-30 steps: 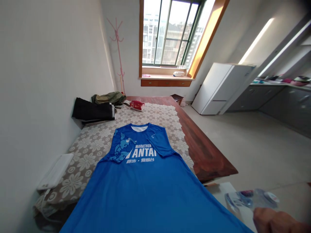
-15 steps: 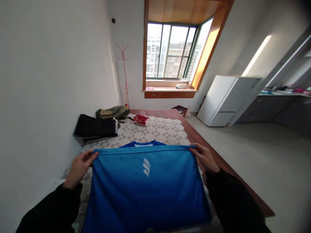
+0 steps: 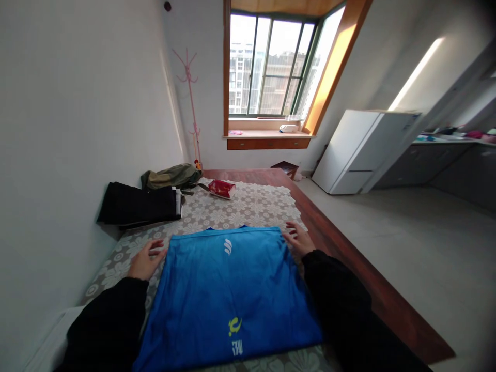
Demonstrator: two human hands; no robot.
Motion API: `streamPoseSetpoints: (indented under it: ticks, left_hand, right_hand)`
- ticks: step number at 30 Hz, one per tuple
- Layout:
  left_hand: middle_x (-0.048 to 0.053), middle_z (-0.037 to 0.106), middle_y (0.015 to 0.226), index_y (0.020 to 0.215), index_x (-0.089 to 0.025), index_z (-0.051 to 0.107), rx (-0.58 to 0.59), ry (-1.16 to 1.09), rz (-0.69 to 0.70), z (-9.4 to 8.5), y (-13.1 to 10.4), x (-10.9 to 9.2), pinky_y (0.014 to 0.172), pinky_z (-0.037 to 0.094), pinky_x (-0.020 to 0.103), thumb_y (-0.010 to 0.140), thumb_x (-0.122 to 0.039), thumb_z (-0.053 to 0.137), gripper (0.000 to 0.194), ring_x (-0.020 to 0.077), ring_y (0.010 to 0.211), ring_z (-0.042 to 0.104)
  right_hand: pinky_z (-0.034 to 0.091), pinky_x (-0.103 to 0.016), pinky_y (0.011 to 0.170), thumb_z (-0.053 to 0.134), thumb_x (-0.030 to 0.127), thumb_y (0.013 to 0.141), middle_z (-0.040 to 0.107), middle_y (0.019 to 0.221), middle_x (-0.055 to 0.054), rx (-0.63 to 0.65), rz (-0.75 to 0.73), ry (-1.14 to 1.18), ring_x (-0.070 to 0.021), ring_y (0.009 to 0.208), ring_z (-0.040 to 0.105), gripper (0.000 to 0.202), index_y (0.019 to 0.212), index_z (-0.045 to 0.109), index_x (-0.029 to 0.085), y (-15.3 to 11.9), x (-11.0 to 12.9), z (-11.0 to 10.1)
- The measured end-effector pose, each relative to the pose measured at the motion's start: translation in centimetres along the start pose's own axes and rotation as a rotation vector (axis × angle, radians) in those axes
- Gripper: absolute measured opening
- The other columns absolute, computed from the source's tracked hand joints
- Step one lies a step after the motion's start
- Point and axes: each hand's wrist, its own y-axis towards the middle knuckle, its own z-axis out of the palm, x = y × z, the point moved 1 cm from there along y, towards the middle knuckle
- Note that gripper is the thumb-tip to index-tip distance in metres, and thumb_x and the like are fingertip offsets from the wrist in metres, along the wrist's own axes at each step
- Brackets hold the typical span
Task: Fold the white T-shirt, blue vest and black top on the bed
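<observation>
A blue shirt (image 3: 232, 284) lies folded over on the patterned tablecloth, its hem running across the far side. White and yellow-green prints show on its upper face, and small dark-blue tips of the collar stick out past the hem. My left hand (image 3: 149, 258) is beside the shirt's far left corner, fingers apart and holding nothing. At the far right corner, my right hand (image 3: 299, 238) has its fingers spread, close to the fabric's edge, with nothing gripped.
Folded black cloth (image 3: 139, 204) and an olive bag (image 3: 172, 176) lie at the table's left by the wall. A red packet (image 3: 221, 189) sits beyond the shirt. The brown table edge (image 3: 349, 258) runs down the right. A white fridge (image 3: 354, 152) stands farther back.
The hem, stretched up between both hands before, now rests on the table. Both hands have let go and opened. More of the shirt's print shows, and the view has shifted slightly.
</observation>
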Motion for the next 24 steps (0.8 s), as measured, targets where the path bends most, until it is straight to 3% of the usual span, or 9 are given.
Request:
streamPoseSetpoints:
  ticks: [5,9,12,15,18,21,24]
  left_hand:
    - [0.002,0.075,0.084,0.095,-0.026,0.069,0.218,0.280,-0.183,-3.7,-11.9,1.1,0.078,0.053,0.034,0.073,-0.068,0.059,0.049,0.0253,0.081,0.072]
    - [-0.001,0.069,0.069,0.089,-0.028,0.068,0.213,0.330,-0.300,-4.0,-18.8,3.3,0.072,0.051,0.034,0.070,-0.070,0.059,0.047,0.0257,0.070,0.069]
    - [-0.002,0.061,0.059,0.080,-0.029,0.066,0.188,0.335,-0.327,-3.5,-20.6,4.2,0.067,0.049,0.034,0.069,-0.070,0.058,0.043,0.0256,0.062,0.065]
    - [-0.001,0.063,0.061,0.074,-0.029,0.064,0.197,0.336,-0.297,-3.5,-21.0,3.8,0.069,0.048,0.034,0.071,-0.067,0.053,0.039,0.0255,0.064,0.066]
    - [0.000,0.066,0.065,0.076,-0.029,0.063,0.122,0.349,-0.264,-4.0,-21.4,3.1,0.071,0.049,0.035,0.073,-0.064,0.051,0.037,0.0271,0.069,0.068]
    - [0.000,0.068,0.069,0.081,-0.029,0.060,0.061,0.233,-0.306,-4.4,-22.2,3.1,0.064,0.051,0.035,0.070,-0.066,0.056,0.039,0.0279,0.069,0.069]
    - [0.001,0.069,0.073,0.087,-0.027,0.054,0.062,-0.054,-0.437,-4.1,-23.1,3.6,0.047,0.048,0.032,0.060,-0.070,0.069,0.053,0.0268,0.062,0.067]
  right_hand:
    - [0.050,-0.034,0.068,0.056,0.059,0.089,0.073,0.084,-0.005,0.259,0.054,-0.274,-0.0219,0.071,0.066,0.038,0.090,0.070,0.024,-11.7,0.0,-5.5]
    - [0.048,-0.032,0.063,0.057,0.065,0.086,0.071,0.075,-0.002,0.323,0.230,-0.376,-0.0228,0.069,0.067,0.040,0.091,0.070,0.028,-20.5,-0.3,-6.5]
    - [0.049,-0.032,0.064,0.059,0.066,0.083,0.071,0.077,-0.002,0.315,0.291,-0.404,-0.0238,0.070,0.068,0.039,0.091,0.068,0.029,-23.5,-0.9,-5.8]
    - [0.048,-0.033,0.064,0.056,0.061,0.084,0.070,0.078,-0.003,0.321,0.290,-0.414,-0.0250,0.072,0.069,0.034,0.083,0.064,0.028,-24.1,-1.3,-5.2]
    - [0.048,-0.034,0.066,0.053,0.056,0.086,0.067,0.073,-0.002,0.254,0.275,-0.362,-0.0246,0.068,0.066,0.030,0.079,0.059,0.028,-24.3,-1.0,-5.2]
    - [0.047,-0.032,0.062,0.057,0.057,0.085,0.061,0.064,0.000,0.159,0.267,-0.159,-0.0220,0.061,0.061,0.031,0.077,0.053,0.027,-24.7,-0.3,-5.2]
    - [0.040,-0.028,0.048,0.067,0.060,0.079,0.056,0.061,0.003,0.125,0.352,0.173,-0.0175,0.052,0.052,0.038,0.084,0.050,0.027,-25.5,0.4,-4.9]
